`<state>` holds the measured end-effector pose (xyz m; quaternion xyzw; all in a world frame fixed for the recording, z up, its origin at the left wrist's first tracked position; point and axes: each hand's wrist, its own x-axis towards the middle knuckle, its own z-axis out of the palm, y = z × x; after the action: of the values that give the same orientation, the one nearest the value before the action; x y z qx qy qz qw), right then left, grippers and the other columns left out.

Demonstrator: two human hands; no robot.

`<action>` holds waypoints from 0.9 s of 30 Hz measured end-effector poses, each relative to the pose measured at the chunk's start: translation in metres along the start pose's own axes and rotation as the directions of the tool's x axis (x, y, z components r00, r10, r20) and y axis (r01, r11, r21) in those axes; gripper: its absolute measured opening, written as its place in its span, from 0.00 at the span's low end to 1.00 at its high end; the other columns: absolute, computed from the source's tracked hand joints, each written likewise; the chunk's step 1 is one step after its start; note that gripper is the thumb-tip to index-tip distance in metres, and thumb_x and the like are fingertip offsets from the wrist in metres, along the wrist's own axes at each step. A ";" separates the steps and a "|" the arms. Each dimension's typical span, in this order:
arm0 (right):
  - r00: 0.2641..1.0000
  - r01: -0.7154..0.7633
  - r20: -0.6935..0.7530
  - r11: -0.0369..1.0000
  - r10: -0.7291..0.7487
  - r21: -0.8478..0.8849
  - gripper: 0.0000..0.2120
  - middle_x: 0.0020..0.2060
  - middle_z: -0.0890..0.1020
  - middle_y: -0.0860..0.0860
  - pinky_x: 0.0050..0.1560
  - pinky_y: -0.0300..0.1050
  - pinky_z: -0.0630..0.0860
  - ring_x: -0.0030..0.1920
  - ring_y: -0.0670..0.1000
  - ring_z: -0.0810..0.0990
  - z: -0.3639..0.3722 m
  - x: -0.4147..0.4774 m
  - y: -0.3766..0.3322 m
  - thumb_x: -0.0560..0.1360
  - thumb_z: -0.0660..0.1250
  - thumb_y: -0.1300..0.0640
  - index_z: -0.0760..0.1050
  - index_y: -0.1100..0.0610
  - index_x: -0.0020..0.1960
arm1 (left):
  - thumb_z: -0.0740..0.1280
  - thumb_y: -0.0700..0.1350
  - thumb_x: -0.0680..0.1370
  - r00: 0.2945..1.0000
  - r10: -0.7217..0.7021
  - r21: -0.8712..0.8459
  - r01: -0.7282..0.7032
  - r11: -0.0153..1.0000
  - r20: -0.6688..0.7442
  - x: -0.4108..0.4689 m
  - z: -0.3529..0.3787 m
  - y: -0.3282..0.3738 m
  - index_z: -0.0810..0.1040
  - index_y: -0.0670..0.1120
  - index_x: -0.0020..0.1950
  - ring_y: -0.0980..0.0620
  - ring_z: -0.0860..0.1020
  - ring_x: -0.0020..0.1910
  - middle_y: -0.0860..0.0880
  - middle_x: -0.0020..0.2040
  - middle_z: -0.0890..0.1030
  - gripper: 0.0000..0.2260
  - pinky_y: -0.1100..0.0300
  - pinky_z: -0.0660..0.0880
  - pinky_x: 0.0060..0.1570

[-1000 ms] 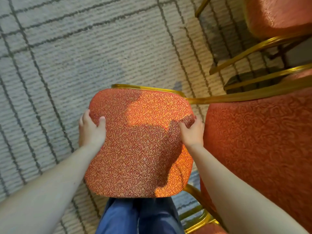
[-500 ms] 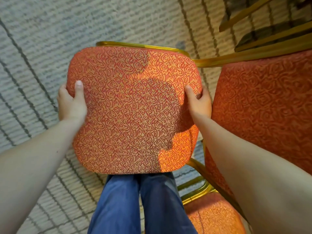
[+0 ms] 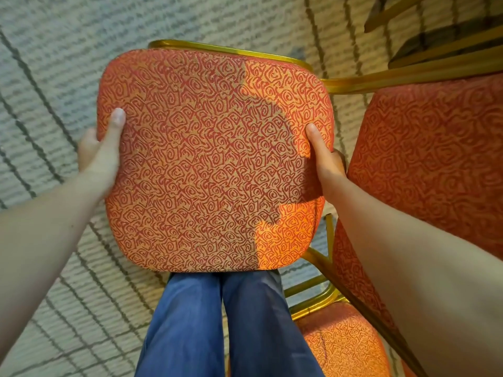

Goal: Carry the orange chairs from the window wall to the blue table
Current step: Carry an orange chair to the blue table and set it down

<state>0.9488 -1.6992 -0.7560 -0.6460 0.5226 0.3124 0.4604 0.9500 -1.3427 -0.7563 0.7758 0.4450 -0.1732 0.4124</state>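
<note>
The person holds a chair [image 3: 215, 159] by its seat, one hand on each side. The left hand [image 3: 100, 156] grips the seat's left edge: the thumb lies on top of the orange patterned fabric and the fingers curl under, out of sight. The right hand [image 3: 326, 161] grips the right edge the same way, thumb on top pointing away from the person, fingers hidden beneath. The seat faces the camera, its near edge just above the person's blue trousers [image 3: 223, 322], and it covers its own legs, so I cannot tell whether they touch the carpet [image 3: 54, 63]. A gold frame [image 3: 231, 51] shows along the seat's far edge. Sunlight falls on the right part of the seat, broken by a dark shadow. Just beside the right hand stands a second chair [image 3: 435, 164], of the same fabric and gold tubing; its padded panel nearly touches the right wrist. Lower right, below the right forearm, a third seat [image 3: 345, 346] shows with a gold rim. The carpet is pale with dark lines crossing it.
</note>
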 end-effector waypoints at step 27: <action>0.995 0.094 0.038 0.993 -0.091 -0.066 0.49 0.67 0.76 0.52 0.68 0.49 0.68 0.64 0.56 0.76 -0.023 -0.082 -0.024 0.63 0.68 0.24 0.70 0.57 0.73 | 0.55 0.71 0.75 0.999 -0.007 0.090 0.011 0.996 -0.040 -0.062 -0.059 0.032 0.74 0.46 0.68 0.40 0.73 0.65 0.41 0.66 0.76 0.34 0.55 0.67 0.61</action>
<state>0.9487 -1.6879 -0.6685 -0.6792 0.4731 0.3194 0.4613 0.9366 -1.3381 -0.6657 0.7949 0.4483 -0.1796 0.3673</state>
